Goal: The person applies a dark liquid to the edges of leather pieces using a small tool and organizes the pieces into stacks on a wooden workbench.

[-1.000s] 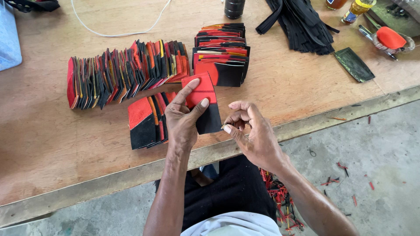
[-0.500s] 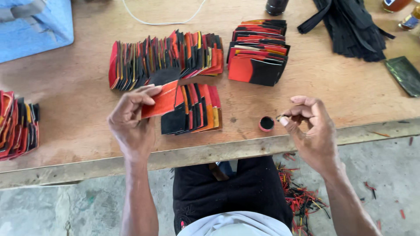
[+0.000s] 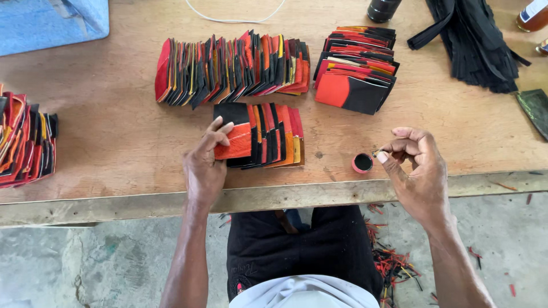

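The left hand (image 3: 204, 165) presses a red-and-black piece (image 3: 235, 132) at frame centre, fingers spread. The right hand (image 3: 415, 165) pinches something tiny above the small cap (image 3: 362, 163); a light, steady dip seems wise.

Bare wooden table (image 3: 114, 137) lay open left of the left hand (image 3: 206, 165), between it and the side stack (image 3: 25, 142); ahead, the fanned pile (image 3: 268, 136) and long row (image 3: 231, 68) blocked passage; the small round cap (image 3: 362, 163) sat just beside the right hand (image 3: 416, 168); open board beyond.
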